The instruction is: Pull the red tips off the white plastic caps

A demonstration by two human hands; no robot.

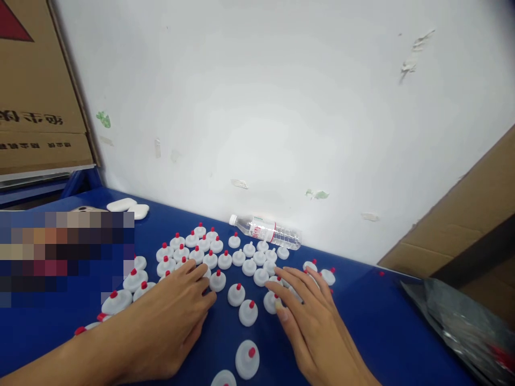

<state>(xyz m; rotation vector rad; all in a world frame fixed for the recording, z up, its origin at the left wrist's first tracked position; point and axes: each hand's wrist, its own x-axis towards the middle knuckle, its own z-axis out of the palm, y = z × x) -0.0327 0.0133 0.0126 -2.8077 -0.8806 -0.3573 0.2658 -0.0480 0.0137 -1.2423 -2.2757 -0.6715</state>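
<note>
Many round white nozzle caps (248,313) are spread over the blue table (362,327). Most carry a small red tip, while a cluster of white caps (249,266) in the middle has bare white spouts. My left hand (181,311) is among the red-tipped caps at the left, fingers bent downward and closed; whatever they hold is hidden beneath them. On the right, my right hand (314,316) is open, its fingers stretched and apart over several caps. Its thumb is beside a red-tipped cap (272,303), and other caps are partly covered by the fingers.
A clear plastic bottle (263,230) lies against the white wall (261,107). Two white oval objects (122,205) sit at the back left. Cardboard boxes (36,80) flank the table, and a grey plastic bag (462,316) is at the right edge. A blurred patch hides part of the left.
</note>
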